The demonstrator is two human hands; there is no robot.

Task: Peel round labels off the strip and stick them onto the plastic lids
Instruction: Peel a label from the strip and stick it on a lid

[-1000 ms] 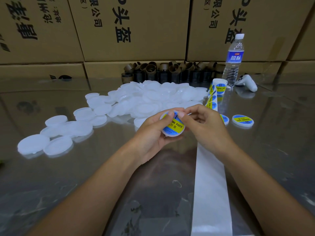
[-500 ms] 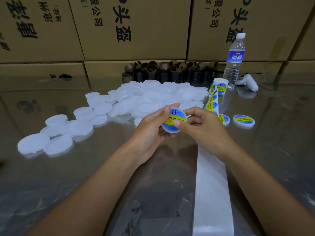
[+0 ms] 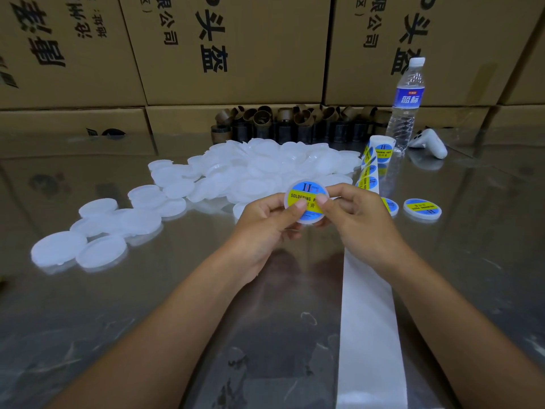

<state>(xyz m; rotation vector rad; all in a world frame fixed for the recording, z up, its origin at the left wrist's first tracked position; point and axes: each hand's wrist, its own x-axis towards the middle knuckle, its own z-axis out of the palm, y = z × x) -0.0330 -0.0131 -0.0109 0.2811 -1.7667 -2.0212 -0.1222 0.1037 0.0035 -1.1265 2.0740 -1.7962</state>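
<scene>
Held lid (image 3: 295, 192): white plastic, round, at centre frame, raised above the table and turned face-on to the camera. A round label (image 3: 303, 199), blue with a yellow band printed "SOLDERING P…", is seen stuck on its face.

Left hand (image 3: 265, 222): clamped on the lid's left edge, thumb laid on the label, fingers curled behind.

Right hand (image 3: 356, 219): clamped on the lid's right edge, thumb pressed on the label. The two hands are brought close together, thumbs nearly touching.

Label strip (image 3: 370, 180): run from a small roll (image 3: 382, 150) stood at centre right, down past the right hand; blue-and-yellow labels are carried on its upper part. Its bare white backing (image 3: 368, 335) is laid flat toward the lower edge of the frame.

Labelled lids: one (image 3: 422, 208) set on the table right of the hands, a second (image 3: 391, 205) just beside the strip, partly hidden by the right hand.

Blank lids: a heap (image 3: 265, 166) piled behind the hands; further ones (image 3: 79, 249) scattered toward centre left.

Table (image 3: 147, 335): glossy, reflective.

Background, upper right: water bottle (image 3: 407, 104), upright; white handheld controller (image 3: 430, 143) beside it. Upper centre: brown cardboard cores (image 3: 295, 122), clustered. Behind: stacked cartons (image 3: 250, 48) printed with black characters.
</scene>
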